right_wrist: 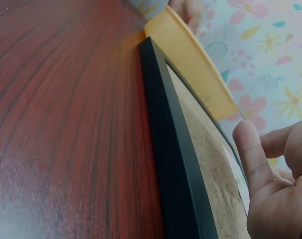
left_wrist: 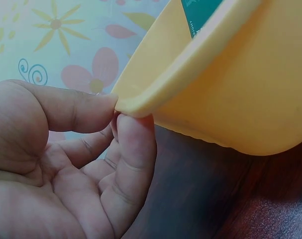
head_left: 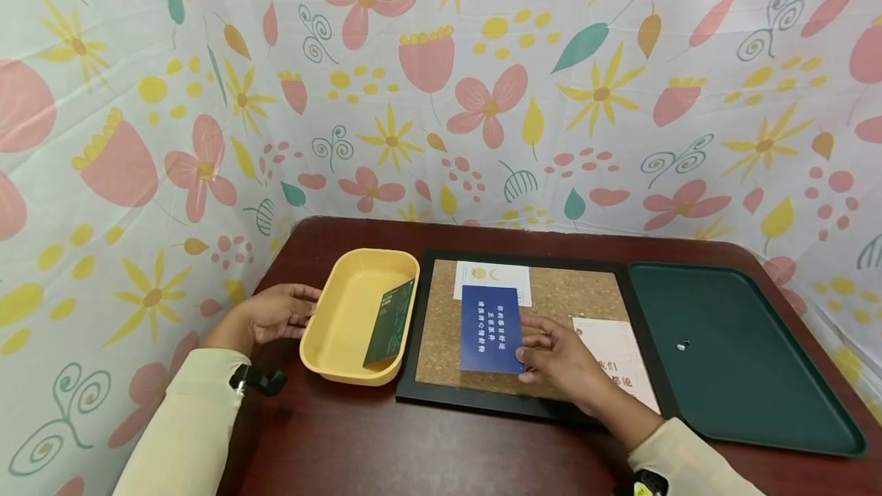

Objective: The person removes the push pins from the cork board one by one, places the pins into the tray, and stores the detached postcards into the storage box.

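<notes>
Count: one yellow tray (head_left: 344, 305), one cork board (head_left: 565, 305) in a black frame, one green tray (head_left: 758, 373), four cards. One dark green card (head_left: 389, 324) stood tilted inside the yellow tray, leaning on its right wall. Three cards lay on the cork board: a blue card (head_left: 489, 327) at centre, a white card (head_left: 492, 278) above it and partly under it, a second white card (head_left: 620, 362) at the board's lower right. One small pin-like item (head_left: 683, 345) sat in the green tray, too small to identify.

Left hand (head_left: 279, 314): thumb and fingertip touched the yellow tray's left rim, fingers loosely bent, not wrapped round it.

Right hand (head_left: 561, 358): fingers nearly straight, lying flat, tips on the blue card's right edge, hand over the second white card.

Writing: blue card carried three columns of white Chinese characters, not legible. Second white card showed red Chinese characters, partly covered. Dark green card had small print, unreadable.
</notes>
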A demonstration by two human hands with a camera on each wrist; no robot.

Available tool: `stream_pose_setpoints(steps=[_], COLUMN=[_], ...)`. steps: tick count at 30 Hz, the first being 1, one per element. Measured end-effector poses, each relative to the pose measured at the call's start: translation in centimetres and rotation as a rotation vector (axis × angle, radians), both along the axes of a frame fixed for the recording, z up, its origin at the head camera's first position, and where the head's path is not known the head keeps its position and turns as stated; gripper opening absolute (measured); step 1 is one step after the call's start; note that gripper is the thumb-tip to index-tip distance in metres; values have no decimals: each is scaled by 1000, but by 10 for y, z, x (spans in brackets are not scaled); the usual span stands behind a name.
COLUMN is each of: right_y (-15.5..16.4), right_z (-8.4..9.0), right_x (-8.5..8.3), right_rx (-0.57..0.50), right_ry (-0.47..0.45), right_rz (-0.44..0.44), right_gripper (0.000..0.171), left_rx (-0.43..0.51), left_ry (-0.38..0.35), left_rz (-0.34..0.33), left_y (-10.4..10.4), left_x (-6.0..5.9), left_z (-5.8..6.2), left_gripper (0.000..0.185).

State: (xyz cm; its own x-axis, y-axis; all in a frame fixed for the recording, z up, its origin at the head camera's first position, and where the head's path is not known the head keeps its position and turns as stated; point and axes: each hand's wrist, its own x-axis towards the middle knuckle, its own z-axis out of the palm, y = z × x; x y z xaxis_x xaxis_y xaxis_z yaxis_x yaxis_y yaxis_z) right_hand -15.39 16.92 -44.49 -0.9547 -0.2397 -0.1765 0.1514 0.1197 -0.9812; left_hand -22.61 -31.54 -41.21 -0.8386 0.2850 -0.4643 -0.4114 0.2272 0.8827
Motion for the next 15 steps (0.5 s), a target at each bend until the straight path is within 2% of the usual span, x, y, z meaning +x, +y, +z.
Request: stream_pose_setpoints(steps=[15], right_y=[-18], right_z=[3], right_x=[-1], right_rx=[3], right_ry=[8], right_rz=[-12], right_gripper=[65], left_rx=[1], left_ry=[0], left_rz=[2], left_y=[-1], left_x=[-1], left_z=[-1], left_gripper=[41])
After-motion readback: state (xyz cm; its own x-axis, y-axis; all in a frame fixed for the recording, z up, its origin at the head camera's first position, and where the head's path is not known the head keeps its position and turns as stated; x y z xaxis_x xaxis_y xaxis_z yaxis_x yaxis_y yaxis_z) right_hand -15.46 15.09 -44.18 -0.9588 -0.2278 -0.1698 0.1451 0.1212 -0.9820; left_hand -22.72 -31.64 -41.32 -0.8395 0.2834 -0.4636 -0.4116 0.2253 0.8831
